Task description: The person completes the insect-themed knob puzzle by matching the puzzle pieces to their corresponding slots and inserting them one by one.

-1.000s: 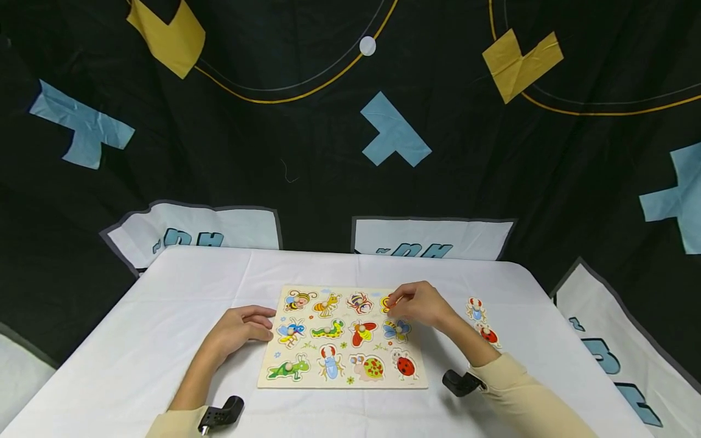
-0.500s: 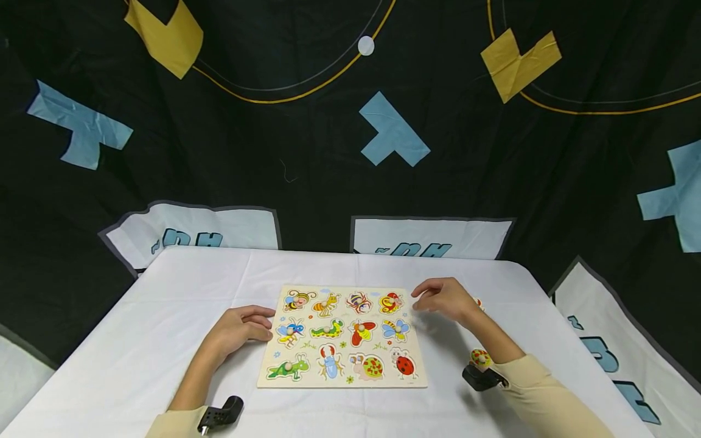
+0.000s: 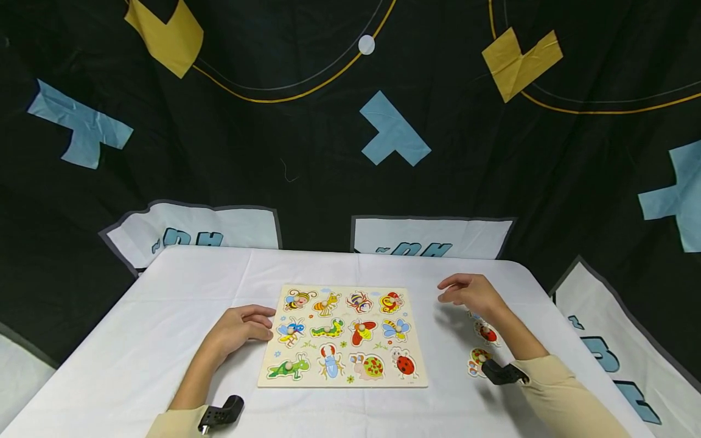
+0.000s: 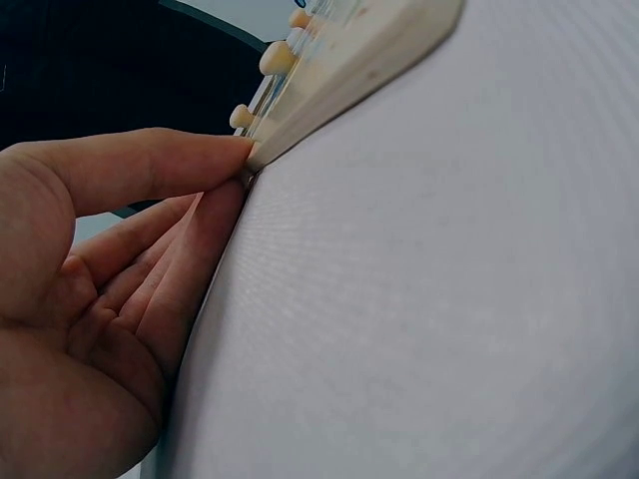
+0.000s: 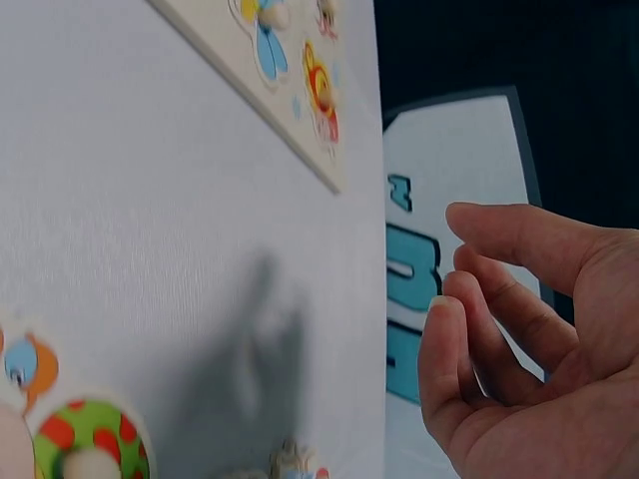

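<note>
A wooden insect puzzle board [image 3: 350, 381] lies flat on the table. Several of its pictures carry knobs, such as the caterpillar piece [image 3: 327, 329]; the stag beetle, snail and ladybug pictures in the front row show none. My left hand [image 3: 239, 328] rests with thumb and fingertips against the board's left edge. Above the table, right of the board, hovers my right hand [image 3: 465, 291], fingers bent loosely and nothing between them. Below its forearm lie a loose ladybug piece [image 3: 486, 333] and a snail piece [image 3: 481, 354]. A stag beetle piece [image 3: 474, 315] is mostly hidden by that arm.
White cloth covers the table [image 3: 164, 328]. A dark curtain [image 3: 306, 170] with blue and yellow shapes hangs behind it. Each wrist wears a black camera, one at the left sleeve [image 3: 221, 415] and one at the right sleeve [image 3: 504, 372].
My right hand has left the board's back right corner and moved to the right, empty. The loose snail piece has come into sight beside its sleeve. The left hand stays put.
</note>
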Demonstrator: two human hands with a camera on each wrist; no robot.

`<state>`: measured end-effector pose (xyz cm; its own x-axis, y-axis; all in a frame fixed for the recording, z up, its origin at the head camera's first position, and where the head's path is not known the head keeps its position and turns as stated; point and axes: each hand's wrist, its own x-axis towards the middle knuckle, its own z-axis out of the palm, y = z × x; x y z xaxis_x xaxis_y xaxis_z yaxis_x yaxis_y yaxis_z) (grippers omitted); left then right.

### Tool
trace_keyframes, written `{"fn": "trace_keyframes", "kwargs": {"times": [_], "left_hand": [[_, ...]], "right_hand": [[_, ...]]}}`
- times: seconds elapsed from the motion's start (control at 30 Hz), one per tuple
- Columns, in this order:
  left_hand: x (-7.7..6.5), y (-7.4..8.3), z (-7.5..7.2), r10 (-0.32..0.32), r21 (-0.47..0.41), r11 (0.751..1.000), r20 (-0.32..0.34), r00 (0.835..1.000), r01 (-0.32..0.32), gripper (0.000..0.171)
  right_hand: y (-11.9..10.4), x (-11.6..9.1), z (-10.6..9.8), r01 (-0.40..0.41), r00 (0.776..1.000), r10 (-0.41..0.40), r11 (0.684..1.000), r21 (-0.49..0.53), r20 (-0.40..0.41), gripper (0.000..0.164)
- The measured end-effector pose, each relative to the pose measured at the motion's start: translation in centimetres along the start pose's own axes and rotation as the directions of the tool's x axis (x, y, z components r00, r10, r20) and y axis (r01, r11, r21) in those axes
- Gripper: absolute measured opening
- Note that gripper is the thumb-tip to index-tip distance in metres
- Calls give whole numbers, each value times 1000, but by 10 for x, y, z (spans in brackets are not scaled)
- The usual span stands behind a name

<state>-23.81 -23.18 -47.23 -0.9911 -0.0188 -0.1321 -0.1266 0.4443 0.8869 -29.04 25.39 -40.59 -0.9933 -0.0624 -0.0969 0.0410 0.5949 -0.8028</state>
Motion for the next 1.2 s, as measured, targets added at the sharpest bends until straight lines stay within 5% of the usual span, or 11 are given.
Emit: {"fn": "trace_keyframes", "kwargs": {"times": [0.73, 1.2], "left_hand": [[-1, 1, -2, -3, 7, 1000, 7, 1000, 3, 54], [0, 0, -1, 0, 30, 1000, 9, 1000, 0, 54]], "right_hand": [[40, -1, -39, -42, 999, 42, 999, -5, -22, 39], [70, 2, -40, -146, 986, 145, 989, -7, -81, 36]]}}
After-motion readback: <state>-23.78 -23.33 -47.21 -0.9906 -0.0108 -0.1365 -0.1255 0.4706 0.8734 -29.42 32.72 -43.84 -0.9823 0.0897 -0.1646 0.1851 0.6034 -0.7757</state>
